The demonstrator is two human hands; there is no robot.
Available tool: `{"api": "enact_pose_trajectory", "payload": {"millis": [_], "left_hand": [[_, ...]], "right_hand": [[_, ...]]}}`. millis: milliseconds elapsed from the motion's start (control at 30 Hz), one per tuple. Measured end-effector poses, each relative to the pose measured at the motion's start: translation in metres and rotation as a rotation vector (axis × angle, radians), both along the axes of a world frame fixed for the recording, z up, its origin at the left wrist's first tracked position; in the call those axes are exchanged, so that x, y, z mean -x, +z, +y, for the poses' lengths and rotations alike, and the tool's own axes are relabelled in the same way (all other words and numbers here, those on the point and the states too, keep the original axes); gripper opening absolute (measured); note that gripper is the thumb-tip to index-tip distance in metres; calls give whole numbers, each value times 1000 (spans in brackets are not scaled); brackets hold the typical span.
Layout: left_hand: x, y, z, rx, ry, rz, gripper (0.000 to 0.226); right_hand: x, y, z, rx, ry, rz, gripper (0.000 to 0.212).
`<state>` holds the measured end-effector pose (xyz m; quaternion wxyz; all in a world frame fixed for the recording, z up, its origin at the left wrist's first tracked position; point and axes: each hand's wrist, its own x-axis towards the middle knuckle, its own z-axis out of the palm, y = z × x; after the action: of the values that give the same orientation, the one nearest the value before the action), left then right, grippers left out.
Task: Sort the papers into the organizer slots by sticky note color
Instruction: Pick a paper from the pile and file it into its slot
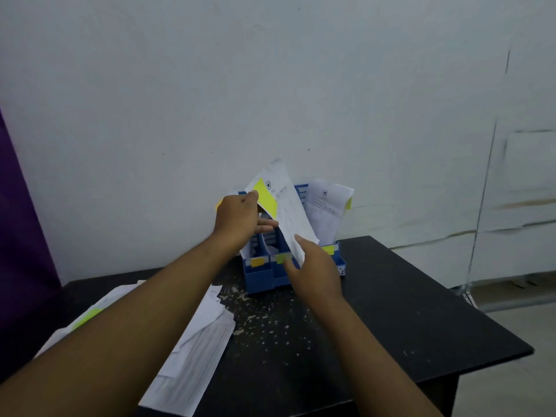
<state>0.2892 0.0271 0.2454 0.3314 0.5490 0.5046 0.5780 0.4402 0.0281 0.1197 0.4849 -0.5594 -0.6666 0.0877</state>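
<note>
Pale, scuffed wall [270, 85] behind matte black table [406, 311] flecked with white specks; purple fabric [18, 236] at far left. Blue plastic organizer [261, 278] at table's back, against wall. White printed sheet [291, 212] bearing rectangular yellow sticky note [265, 195], tilted above organizer's slots. Upper edge pinched by left hand [239, 218], thumb and fingers closed on it. Lower corner gripped by right hand [316, 266], fingers curled round it. Loose white papers [195, 341] fanned flat on table's left.
</note>
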Motion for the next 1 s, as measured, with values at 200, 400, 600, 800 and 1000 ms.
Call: {"api": "enact_pose_trajectory", "payload": {"millis": [200, 400, 600, 800, 1000], "left_hand": [[-36, 5, 23, -45, 22, 20, 30], [-67, 14, 57, -87, 41, 87, 37], [-89, 17, 100, -97, 98, 125, 39], [-105, 11, 144, -136, 156, 130, 52], [-114, -10, 174, -165, 111, 166, 51]], "right_hand": [[-22, -3, 40, 7, -129, -73, 33], [-40, -3, 94, -10, -133, -45, 25], [-53, 0, 152, -26, -23, 21, 23], [-60, 0, 208, -102, 38, 43, 22], [-59, -21, 249, -45, -34, 69, 22]]}}
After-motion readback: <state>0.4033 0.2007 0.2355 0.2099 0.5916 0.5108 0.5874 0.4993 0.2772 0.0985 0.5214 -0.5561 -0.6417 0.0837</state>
